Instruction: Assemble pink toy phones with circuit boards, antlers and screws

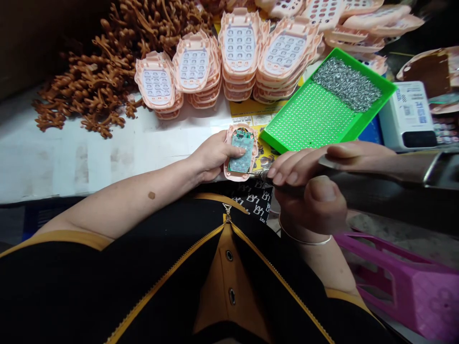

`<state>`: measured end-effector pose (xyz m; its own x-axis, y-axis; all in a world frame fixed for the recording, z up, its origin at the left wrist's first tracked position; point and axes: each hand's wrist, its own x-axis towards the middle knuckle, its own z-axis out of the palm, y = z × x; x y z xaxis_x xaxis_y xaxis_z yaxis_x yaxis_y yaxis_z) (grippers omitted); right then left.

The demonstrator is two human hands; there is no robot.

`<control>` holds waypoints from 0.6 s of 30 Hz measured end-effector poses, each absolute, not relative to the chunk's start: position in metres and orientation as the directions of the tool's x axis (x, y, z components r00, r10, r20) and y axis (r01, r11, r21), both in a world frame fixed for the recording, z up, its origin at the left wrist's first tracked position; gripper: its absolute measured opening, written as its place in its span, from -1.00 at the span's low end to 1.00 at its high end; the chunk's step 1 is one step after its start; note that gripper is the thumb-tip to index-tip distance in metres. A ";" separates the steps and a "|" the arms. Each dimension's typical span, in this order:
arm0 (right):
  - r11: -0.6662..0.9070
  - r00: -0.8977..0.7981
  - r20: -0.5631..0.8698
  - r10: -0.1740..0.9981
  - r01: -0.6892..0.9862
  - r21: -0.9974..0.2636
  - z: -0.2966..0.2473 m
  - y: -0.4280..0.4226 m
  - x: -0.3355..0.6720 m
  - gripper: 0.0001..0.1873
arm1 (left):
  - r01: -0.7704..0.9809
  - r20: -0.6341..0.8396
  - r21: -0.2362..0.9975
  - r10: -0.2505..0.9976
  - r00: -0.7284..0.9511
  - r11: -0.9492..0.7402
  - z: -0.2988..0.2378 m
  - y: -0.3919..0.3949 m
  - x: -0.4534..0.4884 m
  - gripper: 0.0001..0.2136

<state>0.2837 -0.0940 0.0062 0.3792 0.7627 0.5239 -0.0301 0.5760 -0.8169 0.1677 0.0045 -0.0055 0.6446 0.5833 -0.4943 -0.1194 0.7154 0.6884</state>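
Note:
My left hand (pixel 215 154) grips a pink plastic shell (pixel 242 177) at the table's front edge, its thumb resting on the green circuit board (pixel 241 155) seated inside. Thin wires show at the board's upper end. In my right hand (pixel 315 184) is a dark electric screwdriver (pixel 387 188), fingers wrapped around its front part. Its bit (pixel 254 174) reaches the lower right part of the shell; whether it touches a screw cannot be made out. Just beyond my right hand lies a green perforated tray (pixel 294 125) with a heap of small metal screws (pixel 346 83) at its far end.
Stacks of pink shells with keypads (pixel 238 45) stand along the back. Brown branching plastic parts (pixel 96 71) are piled at the left. A white box-shaped device (pixel 410 112) sits right of the tray. A purple stool (pixel 416 291) is at the lower right.

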 end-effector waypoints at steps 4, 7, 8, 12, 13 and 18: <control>0.567 0.338 0.540 0.771 0.020 -0.823 0.006 -0.091 0.286 -0.78 | -0.126 -0.482 0.698 0.593 0.645 0.705 -0.005 0.004 0.168 -0.65; 0.568 0.296 0.550 0.781 0.027 -0.822 0.006 -0.087 0.286 -0.77 | -0.120 -0.482 0.703 0.594 0.644 0.701 -0.006 0.004 0.167 -0.66; 0.581 0.285 0.561 0.778 0.014 -0.814 0.006 -0.087 0.286 -0.77 | -0.119 -0.480 0.704 0.592 0.647 0.700 -0.006 0.004 0.167 -0.66; 0.571 0.299 0.535 0.790 -0.042 -0.820 0.005 -0.086 0.286 -0.76 | -0.109 -0.476 0.716 0.596 0.646 0.690 -0.006 0.004 0.167 -0.67; 0.555 0.315 0.514 0.798 -0.053 -0.830 0.005 -0.086 0.286 -0.76 | -0.103 -0.480 0.717 0.596 0.643 0.689 -0.006 0.004 0.168 -0.68; 0.600 0.389 0.547 0.741 -0.019 -0.800 0.020 -0.088 0.287 -0.75 | -0.086 -0.502 0.702 0.576 0.645 0.707 -0.004 0.004 0.168 -0.72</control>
<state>0.2869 -0.0876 0.0200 0.3894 0.7413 0.5467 -0.0185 0.5997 -0.8000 0.1682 0.0042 -0.0041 0.6454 0.5760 -0.5016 -0.0858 0.7072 0.7018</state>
